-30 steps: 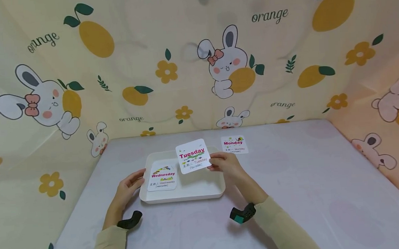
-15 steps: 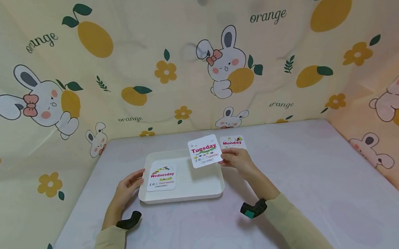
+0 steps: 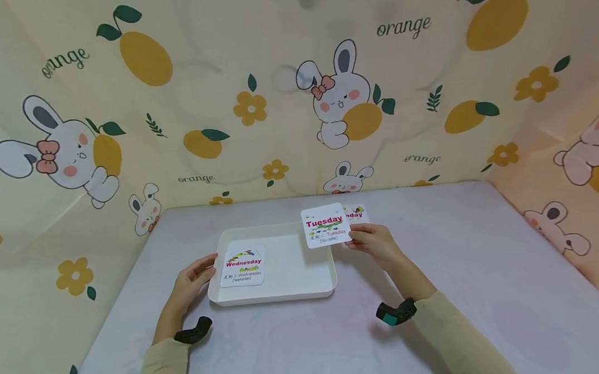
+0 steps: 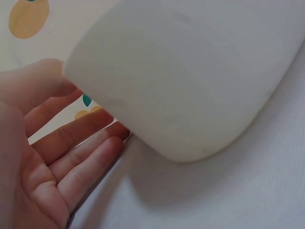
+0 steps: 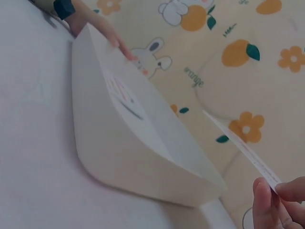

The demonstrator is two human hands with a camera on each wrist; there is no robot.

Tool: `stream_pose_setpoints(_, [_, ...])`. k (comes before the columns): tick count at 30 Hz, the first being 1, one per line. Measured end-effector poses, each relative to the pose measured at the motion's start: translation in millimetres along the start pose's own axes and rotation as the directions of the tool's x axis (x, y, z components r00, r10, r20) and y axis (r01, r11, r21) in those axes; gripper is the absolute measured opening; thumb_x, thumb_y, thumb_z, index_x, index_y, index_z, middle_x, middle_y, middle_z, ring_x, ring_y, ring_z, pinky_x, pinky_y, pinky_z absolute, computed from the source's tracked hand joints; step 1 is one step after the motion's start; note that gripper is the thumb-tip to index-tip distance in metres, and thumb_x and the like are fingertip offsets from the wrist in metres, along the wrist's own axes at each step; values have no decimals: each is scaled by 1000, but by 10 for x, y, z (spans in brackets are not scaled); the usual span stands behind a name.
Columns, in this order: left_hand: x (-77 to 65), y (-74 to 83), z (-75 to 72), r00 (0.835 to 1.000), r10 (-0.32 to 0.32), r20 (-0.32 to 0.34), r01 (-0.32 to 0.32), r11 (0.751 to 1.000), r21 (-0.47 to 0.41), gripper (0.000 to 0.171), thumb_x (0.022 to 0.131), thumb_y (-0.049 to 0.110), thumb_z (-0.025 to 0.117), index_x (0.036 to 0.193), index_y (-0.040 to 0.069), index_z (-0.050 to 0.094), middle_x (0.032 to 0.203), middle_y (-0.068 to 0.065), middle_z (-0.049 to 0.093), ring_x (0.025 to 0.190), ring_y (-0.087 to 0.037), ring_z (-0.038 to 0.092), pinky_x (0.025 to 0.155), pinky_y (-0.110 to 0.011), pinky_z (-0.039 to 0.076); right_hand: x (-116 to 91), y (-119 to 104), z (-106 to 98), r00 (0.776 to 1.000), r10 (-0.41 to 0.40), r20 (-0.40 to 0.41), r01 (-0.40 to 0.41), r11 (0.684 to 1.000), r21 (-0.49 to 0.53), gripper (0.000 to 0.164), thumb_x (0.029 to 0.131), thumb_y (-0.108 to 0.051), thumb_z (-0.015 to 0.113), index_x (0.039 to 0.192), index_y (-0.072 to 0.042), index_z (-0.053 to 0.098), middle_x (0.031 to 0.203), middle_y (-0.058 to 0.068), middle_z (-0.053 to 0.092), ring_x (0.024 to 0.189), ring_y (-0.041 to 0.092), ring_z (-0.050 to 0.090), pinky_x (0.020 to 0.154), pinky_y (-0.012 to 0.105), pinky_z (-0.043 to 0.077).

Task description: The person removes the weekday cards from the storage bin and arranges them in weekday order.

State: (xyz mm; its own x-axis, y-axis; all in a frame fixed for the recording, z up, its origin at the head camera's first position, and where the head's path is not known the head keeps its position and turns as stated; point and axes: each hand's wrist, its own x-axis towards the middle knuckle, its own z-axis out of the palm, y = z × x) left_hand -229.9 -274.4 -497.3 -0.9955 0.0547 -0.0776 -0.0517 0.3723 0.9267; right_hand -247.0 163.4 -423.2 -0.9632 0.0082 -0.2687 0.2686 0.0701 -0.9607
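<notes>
My right hand (image 3: 379, 246) pinches a white Tuesday word card (image 3: 326, 226) by its lower right corner. The card is raised over the back right corner of a white tray (image 3: 295, 276). In the right wrist view the card appears nearly edge-on between thumb and fingers (image 5: 263, 202). Inside the tray, on its left side, lies a Wednesday card (image 3: 243, 267). My left hand (image 3: 190, 284) touches the tray's left side, fingers extended along the outer wall. The left wrist view shows these fingertips right at the tray's edge.
Behind the Tuesday card, a Monday card (image 3: 362, 213) lies on the table (image 3: 464, 269), partly hidden. A cloth printed with rabbits and oranges (image 3: 273, 54) hangs at the back and along both sides. Both wrists wear dark bands.
My right hand has carried the Tuesday card to the right, from over the tray's middle to its back right corner, covering part of the Monday card. The left hand and tray have stayed put.
</notes>
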Motion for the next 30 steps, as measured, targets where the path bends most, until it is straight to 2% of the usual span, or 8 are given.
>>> stream_pose_setpoints(5, [-14, 16, -2, 1000, -8, 5, 8, 1000, -2, 55, 95, 37, 58, 142, 10, 46, 151, -11, 45, 102, 21, 50, 91, -3, 43, 25, 14, -98, 999, 29, -17, -29, 999, -20, 42, 97, -15, 56, 133, 6, 51, 112, 14, 66, 76, 7, 67, 73, 15, 57])
stream_pose_setpoints(8, [-7, 13, -1, 1000, -2, 3, 2, 1000, -10, 55, 95, 36, 59, 141, 10, 47, 150, -12, 46, 102, 20, 51, 91, -3, 44, 38, 10, -163, 999, 47, -14, -47, 999, -13, 43, 98, -16, 55, 135, 5, 49, 113, 12, 65, 77, 7, 67, 75, 15, 57])
stream_pose_setpoints(14, [-14, 11, 5, 1000, 3, 5, -3, 1000, -15, 54, 96, 35, 58, 142, 9, 46, 151, -12, 44, 104, 20, 50, 90, -3, 43, 57, -12, -320, 997, 73, -24, -72, 996, 44, 47, 97, -15, 56, 138, 5, 46, 102, 4, 66, 75, 5, 67, 72, 14, 57])
stream_pose_setpoints(21, [-30, 6, -2, 1000, -20, -7, 20, 1000, 6, 55, 95, 38, 58, 142, 12, 46, 151, -9, 45, 103, 21, 49, 91, -2, 43, 85, -29, -473, 997, 69, -28, -68, 998, 7, 49, 97, -18, 56, 140, 4, 45, 111, 7, 65, 80, 7, 69, 77, 15, 57])
stream_pose_setpoints(27, [-21, 13, -12, 1000, -12, -2, 12, 1000, 9, 53, 96, 35, 58, 142, 12, 47, 151, -9, 45, 104, 19, 49, 92, -3, 43, 100, -51, -591, 996, 86, -28, -86, 996, 4, 50, 98, -17, 55, 141, 5, 42, 90, -7, 65, 76, 3, 67, 76, 15, 57])
stream_pose_setpoints(30, [-23, 9, -9, 1000, -7, -3, 7, 1000, -1, 52, 96, 34, 58, 141, 12, 47, 151, -10, 46, 104, 19, 50, 91, -3, 43, 119, -55, -652, 997, 76, -32, -76, 997, -13, 51, 98, -17, 54, 141, 6, 41, 86, -10, 64, 76, 4, 68, 76, 15, 57])
